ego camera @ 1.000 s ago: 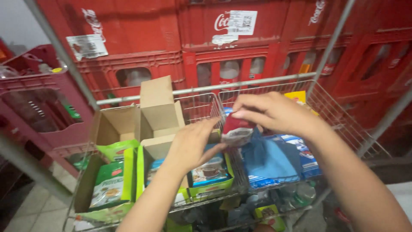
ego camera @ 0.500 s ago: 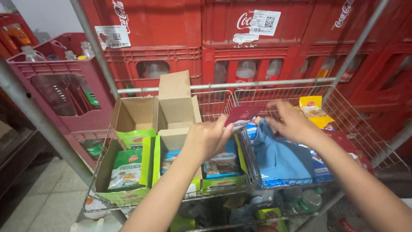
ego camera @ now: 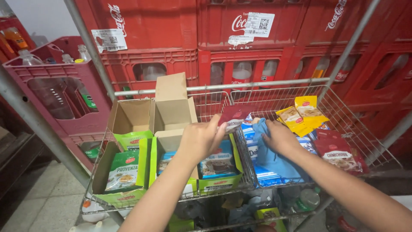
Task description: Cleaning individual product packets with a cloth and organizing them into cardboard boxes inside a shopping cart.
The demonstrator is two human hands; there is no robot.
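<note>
Red crates back a wire rack; sachet stocking under way.

Left hand (ego camera: 201,139) pinches 1 dark red sachet (ego camera: 234,118) by its lower edge, fingers curled tight, holding it just above the green box (ego camera: 219,165) in the rack (ego camera: 223,88). Right hand (ego camera: 281,137) lies palm down, fingers loosely spread, on the blue packets (ego camera: 274,165). Judged step: placing the sachet. Next move calls for lowering it squarely into a compartment without catching the divider wire.

Single head view, close, looking down and forward over wire basket (ego camera: 240,88); red crates (ego camera: 171,38) behind.
</note>
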